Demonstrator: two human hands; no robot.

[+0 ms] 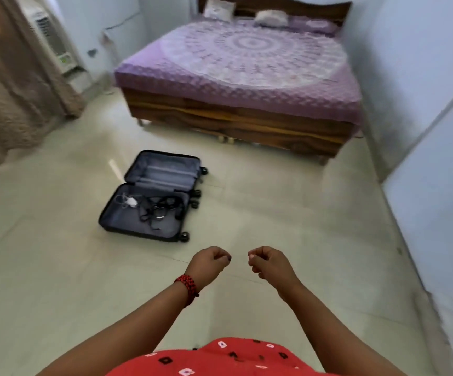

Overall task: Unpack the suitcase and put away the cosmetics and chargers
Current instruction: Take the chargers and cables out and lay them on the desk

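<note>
A dark suitcase (114, 225) lies open flat on the tiled floor, left of centre. Its near half holds a tangle of black charger cables (161, 210) and a white charger with its cable (130, 202). The far half looks bare inside. I see no cosmetics. My left hand (209, 263), with a red and black wristband, and my right hand (270, 263) hang in front of me over the floor, nearer than the suitcase. Both are loosely curled with nothing in them.
A wooden bed (236, 120) with a purple patterned cover and pillows stands beyond the suitcase. A beige curtain (10, 90) and a white air cooler (54, 42) are at the left. A pale wall and door panel (431, 185) run along the right.
</note>
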